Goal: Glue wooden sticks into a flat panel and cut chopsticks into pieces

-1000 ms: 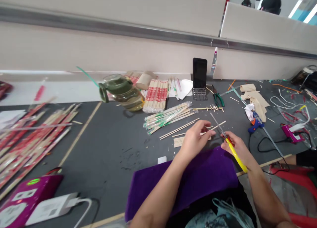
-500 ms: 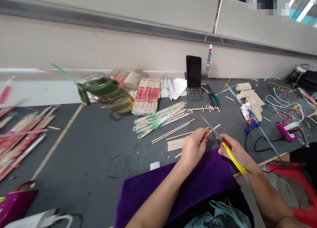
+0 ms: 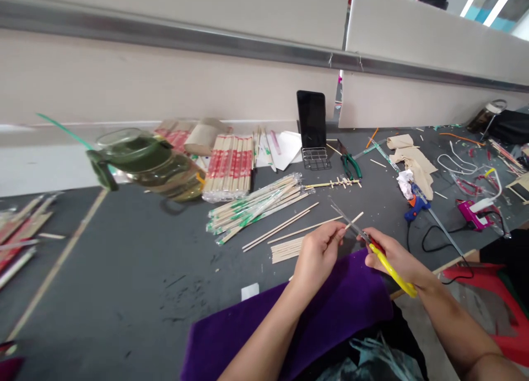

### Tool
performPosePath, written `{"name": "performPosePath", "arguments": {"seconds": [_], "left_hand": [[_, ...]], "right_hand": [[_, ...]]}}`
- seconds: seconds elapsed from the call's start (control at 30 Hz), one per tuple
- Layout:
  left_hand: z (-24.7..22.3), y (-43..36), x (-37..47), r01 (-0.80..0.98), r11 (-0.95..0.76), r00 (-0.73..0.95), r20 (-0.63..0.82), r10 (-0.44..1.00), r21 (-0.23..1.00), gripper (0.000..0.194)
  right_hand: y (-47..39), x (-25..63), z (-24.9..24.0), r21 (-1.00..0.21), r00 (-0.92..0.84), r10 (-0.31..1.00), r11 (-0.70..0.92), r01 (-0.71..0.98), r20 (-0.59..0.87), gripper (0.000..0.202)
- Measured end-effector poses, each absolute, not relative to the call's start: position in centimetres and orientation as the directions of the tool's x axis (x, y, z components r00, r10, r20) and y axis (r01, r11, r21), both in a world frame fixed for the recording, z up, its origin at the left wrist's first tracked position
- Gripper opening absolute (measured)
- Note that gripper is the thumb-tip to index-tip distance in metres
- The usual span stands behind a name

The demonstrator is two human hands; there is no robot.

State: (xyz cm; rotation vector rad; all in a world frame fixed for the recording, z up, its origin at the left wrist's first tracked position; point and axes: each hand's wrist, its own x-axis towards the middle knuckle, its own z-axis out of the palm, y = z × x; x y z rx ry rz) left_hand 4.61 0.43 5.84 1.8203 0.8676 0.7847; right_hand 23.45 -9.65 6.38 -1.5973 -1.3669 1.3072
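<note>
My left hand [image 3: 320,251] pinches a thin wooden stick [image 3: 354,220], whose free end points up and right. My right hand [image 3: 394,254] is closed around scissors [image 3: 386,265] with yellow and red handles. Their blades cross the stick just beyond my left fingertips. Beside my left hand lies a row of short cut sticks [image 3: 286,251], with longer loose sticks [image 3: 285,225] behind it. Under my wrists a purple cloth [image 3: 235,337] covers the table's front edge.
Wrapped chopsticks [image 3: 252,207], red-banded chopstick bundles [image 3: 228,166] and a green-lidded jug [image 3: 152,163] stand left of a phone [image 3: 312,119] on a wire stand. Rightward are green-handled pliers [image 3: 350,163], a blue glue gun [image 3: 416,207] and a red stool [image 3: 491,309].
The view has turned slightly left to right, so the table things sit further left. Both hands keep their hold, with the scissor blades still across the stick.
</note>
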Motion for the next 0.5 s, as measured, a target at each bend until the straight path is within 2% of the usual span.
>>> {"name": "performPosePath", "arguments": {"seconds": [0.2, 0.33, 0.5], "left_hand": [[5.4, 0.7, 4.8, 0.229, -0.263, 0.520, 0.111, 0.847, 0.937, 0.026], [5.1, 0.5, 5.0, 0.261, -0.270, 0.461, 0.127, 0.879, 0.927, 0.016], [4.9, 0.3, 5.1, 0.291, -0.344, 0.444, 0.192, 0.875, 0.893, 0.021]], "right_hand": [[-8.8, 23.4, 5.7, -0.935, 0.004, 0.967, -0.247, 0.255, -0.255, 0.035], [-8.4, 23.9, 5.8, -0.910, -0.017, 0.980, -0.178, 0.373, -0.199, 0.034], [-8.8, 23.9, 7.2, -0.841, -0.028, 0.986, -0.127, 0.527, -0.166, 0.028]]}}
